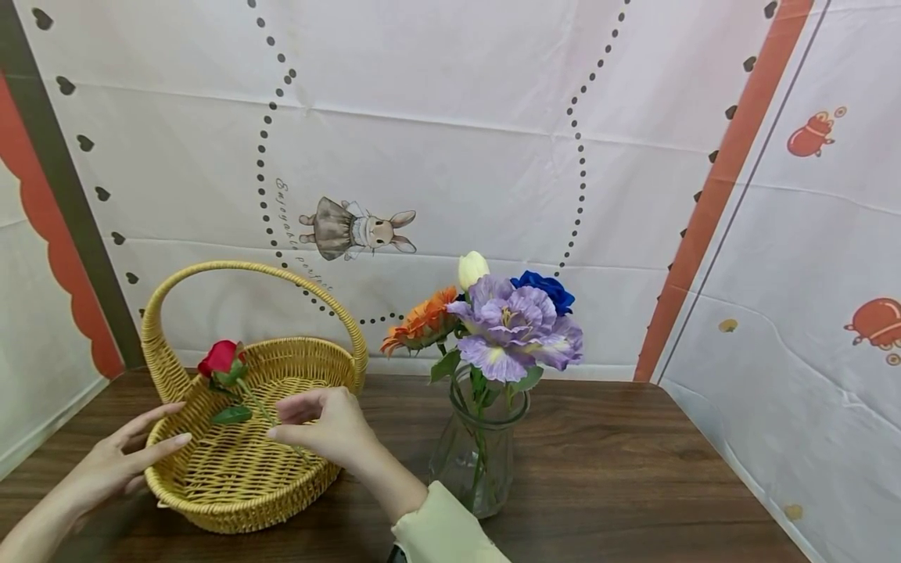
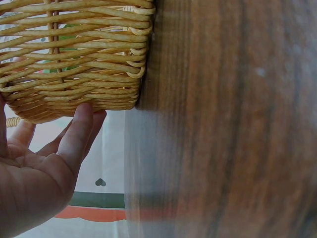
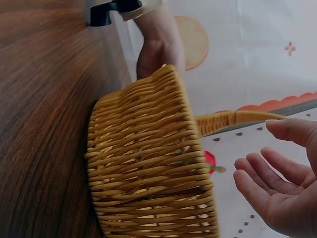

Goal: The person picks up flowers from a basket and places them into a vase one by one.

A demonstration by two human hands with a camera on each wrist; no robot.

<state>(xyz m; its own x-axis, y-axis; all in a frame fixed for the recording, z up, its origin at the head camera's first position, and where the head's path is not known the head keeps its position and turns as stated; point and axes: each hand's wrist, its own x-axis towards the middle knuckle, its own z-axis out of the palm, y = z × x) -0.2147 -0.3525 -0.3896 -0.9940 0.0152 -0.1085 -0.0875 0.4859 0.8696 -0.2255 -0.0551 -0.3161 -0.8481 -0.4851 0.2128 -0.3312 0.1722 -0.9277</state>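
Observation:
A yellow wicker basket (image 1: 246,516) stands on the left of the table. Inside it leans a red rose (image 1: 220,357), its bloom against the back-left wall and its green stem slanting down to the right. My left hand (image 1: 105,473) holds the basket's left rim, thumb and forefinger over the edge; in the left wrist view, other fingers (image 2: 81,124) press the outer wall. Above the basket's right side hovers my right hand (image 1: 327,422), near the rose stem. Its thumb and fingers are spread apart with nothing between them in the right wrist view.
Right of the basket stands a clear glass vase (image 1: 475,461) holding a purple flower (image 1: 510,320), an orange flower (image 1: 425,319), a blue flower (image 1: 545,291) and a pale yellow tulip (image 1: 472,270). The basket's tall handle (image 1: 239,267) arches over it. A printed cloth (image 1: 450,180) hangs behind the table.

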